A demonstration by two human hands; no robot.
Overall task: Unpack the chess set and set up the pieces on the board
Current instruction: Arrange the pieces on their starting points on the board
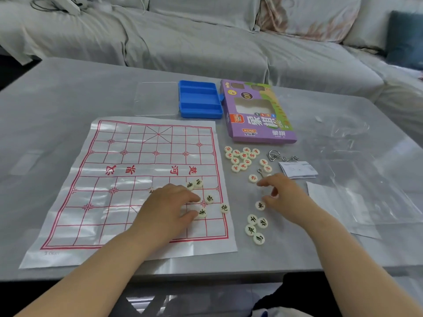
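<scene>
Sorting stage, judged; nothing seated yet. Black pieces [253,219] loose right of board [103,202]. Left grip [169,207] released, fingers [192,197] flat on board's near-right corner among strays. Right grip [281,193] right of board, contents: cannot tell. Red pieces [243,154] heaped farther, off board's right edge. Next: pinch one, seat on back-rank intersection

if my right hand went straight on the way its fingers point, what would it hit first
Most likely the small round white chess piece with a red character, which lies just beyond the fingertips of the right hand. Height is unclear, so the hand might pass over it.
</scene>
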